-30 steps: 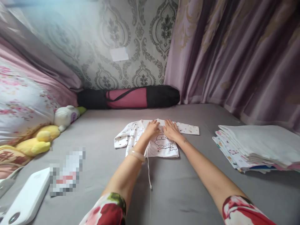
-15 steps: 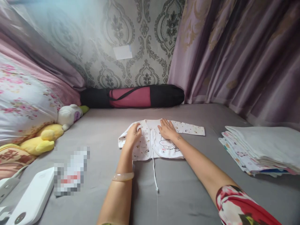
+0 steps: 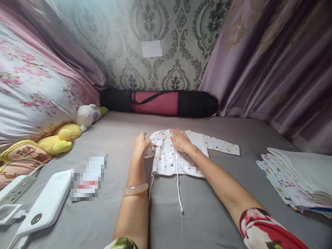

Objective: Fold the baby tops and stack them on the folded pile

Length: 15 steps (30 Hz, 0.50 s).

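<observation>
A white baby shirt (image 3: 166, 159) with small prints and tie strings lies spread front side up on the grey bed sheet. My right hand (image 3: 181, 141) rests flat on its upper front, fingers stretched out, partly covering the collar and a cartoon print. My left hand (image 3: 142, 143) is at the shirt's left sleeve, with its fingers curled and closed on the fabric; the fingertips are partly hidden. That sleeve is bent, its cuff showing beside my wrist. The opposite sleeve (image 3: 225, 146) lies stretched out to the right. Two strings hang toward me.
On the right lies a stack of folded cloths (image 3: 298, 180). A power bank (image 3: 45, 204), a power strip (image 3: 17, 190) and a blurred packet (image 3: 90, 178) are on the left, near plush toys (image 3: 58, 140) and a floral pillow (image 3: 33, 90). A long black-and-red bag (image 3: 158, 102) lies along the wall.
My left hand has moved outward along the left sleeve, which is now bent and drawn in. My right hand has shifted slightly toward the shirt's middle. The view has turned a little left.
</observation>
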Each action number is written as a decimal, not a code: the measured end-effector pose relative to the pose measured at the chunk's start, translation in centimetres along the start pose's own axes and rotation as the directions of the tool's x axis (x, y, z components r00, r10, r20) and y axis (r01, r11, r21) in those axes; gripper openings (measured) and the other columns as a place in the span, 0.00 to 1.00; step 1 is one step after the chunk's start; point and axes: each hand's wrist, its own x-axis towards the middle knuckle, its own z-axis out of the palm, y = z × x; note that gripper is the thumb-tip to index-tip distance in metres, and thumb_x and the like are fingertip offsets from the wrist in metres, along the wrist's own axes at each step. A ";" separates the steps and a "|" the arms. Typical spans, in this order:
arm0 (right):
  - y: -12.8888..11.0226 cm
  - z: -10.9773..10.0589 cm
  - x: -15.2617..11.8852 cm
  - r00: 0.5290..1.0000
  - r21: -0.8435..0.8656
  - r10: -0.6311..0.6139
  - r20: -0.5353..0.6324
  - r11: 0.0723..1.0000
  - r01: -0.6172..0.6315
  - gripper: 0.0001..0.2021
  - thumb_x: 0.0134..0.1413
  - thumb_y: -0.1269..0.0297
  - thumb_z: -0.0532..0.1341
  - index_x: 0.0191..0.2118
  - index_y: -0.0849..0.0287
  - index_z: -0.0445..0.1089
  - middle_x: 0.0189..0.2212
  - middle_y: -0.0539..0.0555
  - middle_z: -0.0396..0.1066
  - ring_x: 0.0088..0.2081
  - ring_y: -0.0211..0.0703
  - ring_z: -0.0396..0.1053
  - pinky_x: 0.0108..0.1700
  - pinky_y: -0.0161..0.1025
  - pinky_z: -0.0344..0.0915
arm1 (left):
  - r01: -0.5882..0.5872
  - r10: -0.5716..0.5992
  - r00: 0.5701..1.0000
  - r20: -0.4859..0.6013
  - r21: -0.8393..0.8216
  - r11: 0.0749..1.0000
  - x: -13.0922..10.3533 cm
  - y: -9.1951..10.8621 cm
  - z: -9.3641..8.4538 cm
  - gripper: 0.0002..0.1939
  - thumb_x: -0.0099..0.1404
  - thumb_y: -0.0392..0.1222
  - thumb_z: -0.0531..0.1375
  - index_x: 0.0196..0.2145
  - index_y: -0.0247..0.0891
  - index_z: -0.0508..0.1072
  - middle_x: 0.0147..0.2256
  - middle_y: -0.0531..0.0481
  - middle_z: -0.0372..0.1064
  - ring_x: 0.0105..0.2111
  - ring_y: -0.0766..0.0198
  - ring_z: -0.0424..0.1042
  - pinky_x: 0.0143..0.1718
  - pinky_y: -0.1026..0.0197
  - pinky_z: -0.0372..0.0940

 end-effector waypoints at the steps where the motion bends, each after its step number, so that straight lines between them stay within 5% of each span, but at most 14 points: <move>1: -1.0 0.2 0.4 0.999 0.023 -0.048 0.023 0.999 0.048 0.31 0.67 0.57 0.39 0.69 0.70 0.47 0.70 0.61 0.42 0.70 0.48 0.37 0.69 0.47 0.31 | 0.015 -0.015 1.000 0.002 -0.001 1.000 0.1 -0.3 0.0 0.24 0.63 0.38 0.52 0.56 0.33 0.68 0.53 0.36 0.70 0.54 0.50 0.69 0.51 0.55 0.65; 4: -2.7 0.9 1.6 0.995 0.078 -0.073 0.075 0.995 0.067 0.32 0.67 0.55 0.39 0.69 0.71 0.46 0.70 0.61 0.41 0.70 0.48 0.36 0.69 0.47 0.33 | 0.061 -0.061 0.998 0.023 -0.006 0.998 0.2 -1.0 0.0 0.24 0.60 0.38 0.55 0.55 0.34 0.68 0.50 0.35 0.72 0.51 0.49 0.72 0.47 0.55 0.67; 9: -2.1 2.2 2.4 1.000 0.071 0.005 0.014 0.997 -0.006 0.31 0.68 0.57 0.38 0.70 0.71 0.44 0.71 0.59 0.38 0.70 0.47 0.35 0.69 0.48 0.31 | 0.158 -0.163 0.979 0.122 0.046 0.986 0.2 -1.5 -1.0 0.25 0.54 0.40 0.61 0.51 0.35 0.68 0.45 0.39 0.75 0.44 0.54 0.75 0.38 0.61 0.67; 15: -1.6 2.9 2.2 0.999 0.072 -0.007 -0.049 0.997 0.011 0.31 0.67 0.57 0.39 0.69 0.70 0.47 0.70 0.58 0.41 0.70 0.46 0.37 0.69 0.48 0.32 | 0.207 -0.219 0.932 0.290 0.072 0.976 -0.1 -1.8 -2.1 0.14 0.46 0.38 0.65 0.33 0.37 0.70 0.25 0.52 0.72 0.29 0.60 0.74 0.25 0.66 0.63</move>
